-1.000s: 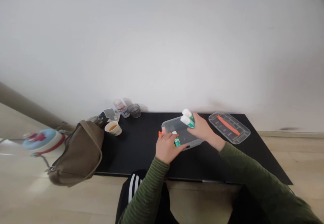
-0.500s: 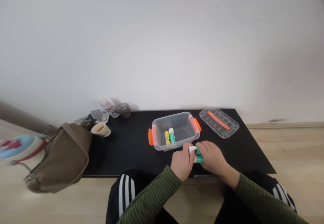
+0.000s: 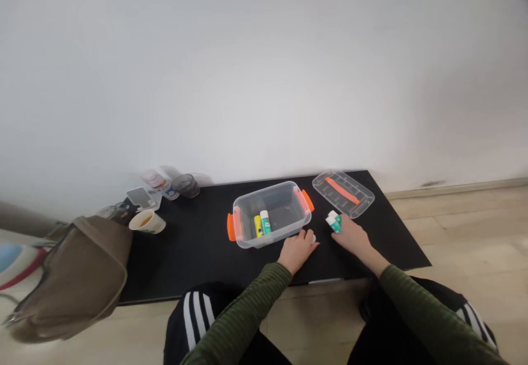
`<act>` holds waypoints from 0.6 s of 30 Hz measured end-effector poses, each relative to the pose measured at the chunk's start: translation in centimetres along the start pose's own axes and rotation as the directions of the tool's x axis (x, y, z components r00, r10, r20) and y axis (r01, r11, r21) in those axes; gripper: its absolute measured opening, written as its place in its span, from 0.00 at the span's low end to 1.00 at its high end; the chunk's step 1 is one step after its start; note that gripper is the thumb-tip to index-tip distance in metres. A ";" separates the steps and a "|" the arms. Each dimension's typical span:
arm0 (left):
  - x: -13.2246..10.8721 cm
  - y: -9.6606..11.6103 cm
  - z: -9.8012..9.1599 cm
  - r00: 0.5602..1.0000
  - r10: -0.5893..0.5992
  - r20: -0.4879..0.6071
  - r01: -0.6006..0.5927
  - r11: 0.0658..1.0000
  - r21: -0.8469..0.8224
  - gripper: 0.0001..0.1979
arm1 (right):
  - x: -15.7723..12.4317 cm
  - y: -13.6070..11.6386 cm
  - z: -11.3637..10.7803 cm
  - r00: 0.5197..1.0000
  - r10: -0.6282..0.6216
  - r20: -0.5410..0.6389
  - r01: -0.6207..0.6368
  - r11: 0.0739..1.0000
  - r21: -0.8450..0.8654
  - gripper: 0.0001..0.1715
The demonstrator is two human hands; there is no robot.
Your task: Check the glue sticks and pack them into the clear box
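My right hand (image 3: 353,238) is closed around two green-and-white glue sticks (image 3: 334,221), their white ends pointing left, above the black table. My left hand (image 3: 296,252) lies low at the front side of the clear plastic box (image 3: 243,240), fingers curled. A small white end (image 3: 314,238) shows at its fingertips; the rest of that thing is hidden. Inside the box, a yellow glue stick (image 3: 258,226) and a green glue stick with a white cap (image 3: 265,222) lean side by side toward the left. The box is without its lid, and its orange latches stick outward.
The clear lid (image 3: 358,193) with an orange handle lies at the back right of the black table (image 3: 198,249). On the left are a paper cup (image 3: 148,223) of orange-brown drink, a dark glass (image 3: 186,186), a bottle (image 3: 163,184) and a brown bag (image 3: 88,269).
My hands have moved apart. The right carries both glue sticks away to the right and up toward the lid; the left is now down beside the box. The whole view has shifted slightly.
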State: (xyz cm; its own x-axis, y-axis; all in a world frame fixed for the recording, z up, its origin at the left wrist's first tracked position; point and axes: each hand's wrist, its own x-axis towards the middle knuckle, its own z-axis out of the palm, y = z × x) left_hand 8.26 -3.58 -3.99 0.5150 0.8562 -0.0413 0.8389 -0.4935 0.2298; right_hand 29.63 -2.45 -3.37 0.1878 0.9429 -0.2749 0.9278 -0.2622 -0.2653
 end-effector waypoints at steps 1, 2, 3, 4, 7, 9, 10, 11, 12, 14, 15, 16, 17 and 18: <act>0.6 0.0 0.5 1.000 0.010 0.001 -0.010 0.999 0.043 0.17 | 0.1 -0.6 0.4 1.000 0.010 -0.018 -0.010 1.000 -0.005 0.22; 1.2 0.0 0.9 1.000 0.014 -0.001 -0.014 0.997 0.074 0.18 | 0.2 -1.2 0.7 0.999 0.014 -0.040 -0.014 1.000 -0.011 0.21; 1.5 -0.2 1.2 1.000 0.016 -0.007 -0.015 0.995 0.098 0.20 | 0.3 -1.6 1.0 0.998 0.015 -0.064 -0.016 1.000 -0.015 0.21; 1.8 -0.3 1.5 1.000 0.016 -0.015 -0.014 0.993 0.114 0.22 | 0.3 -2.0 1.3 0.996 0.014 -0.086 -0.015 1.000 -0.018 0.20; 2.4 -0.7 2.0 0.999 0.009 -0.053 -0.002 0.991 0.131 0.27 | 0.6 -2.4 1.9 0.990 -0.028 -0.136 0.026 0.999 -0.021 0.22; 2.6 -0.9 2.4 0.996 -0.010 -0.087 0.020 0.992 0.123 0.29 | 0.8 -2.4 2.2 0.982 -0.072 -0.175 0.066 0.997 -0.038 0.23; 2.7 -1.0 2.6 0.994 -0.023 -0.107 0.035 0.993 0.114 0.29 | 0.9 -2.3 2.3 0.975 -0.094 -0.199 0.085 0.995 -0.054 0.24; 2.8 -1.1 2.8 0.991 -0.034 -0.129 0.048 0.993 0.105 0.29 | 0.9 -2.3 2.4 0.967 -0.118 -0.227 0.103 0.992 -0.077 0.23; 2.8 -1.2 2.9 0.988 -0.041 -0.151 0.056 0.994 0.095 0.28 | 0.9 -2.2 2.5 0.956 -0.141 -0.257 0.118 0.988 -0.104 0.23; 2.8 -1.5 3.2 0.980 -0.039 -0.193 0.056 0.995 0.084 0.27 | 0.9 -2.2 2.6 0.933 -0.181 -0.310 0.137 0.978 -0.158 0.24; 2.7 -1.6 3.3 0.977 -0.031 -0.212 0.049 0.995 0.083 0.26 | 0.8 -2.2 2.7 0.924 -0.192 -0.331 0.138 0.974 -0.179 0.24; 2.5 -1.7 3.3 0.973 -0.018 -0.229 0.038 0.996 0.083 0.25 | 0.6 -2.2 2.8 0.916 -0.199 -0.348 0.137 0.971 -0.194 0.25; 2.3 -1.7 3.3 0.970 -0.001 -0.245 0.022 0.996 0.082 0.23 | 0.5 -2.2 2.9 0.911 -0.204 -0.358 0.137 0.970 -0.202 0.25; 2.1 -1.7 3.2 0.966 0.019 -0.259 0.002 0.997 0.081 0.22 | 0.3 -2.2 3.0 0.908 -0.208 -0.363 0.140 0.969 -0.205 0.26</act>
State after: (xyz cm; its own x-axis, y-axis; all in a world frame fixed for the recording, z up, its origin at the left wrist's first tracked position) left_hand 8.50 -1.43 -7.56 0.4673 0.8571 0.2167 0.8517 -0.5022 0.1498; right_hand 26.69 -2.22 -5.70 0.0947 0.9855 0.1411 0.9911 -0.0801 -0.1059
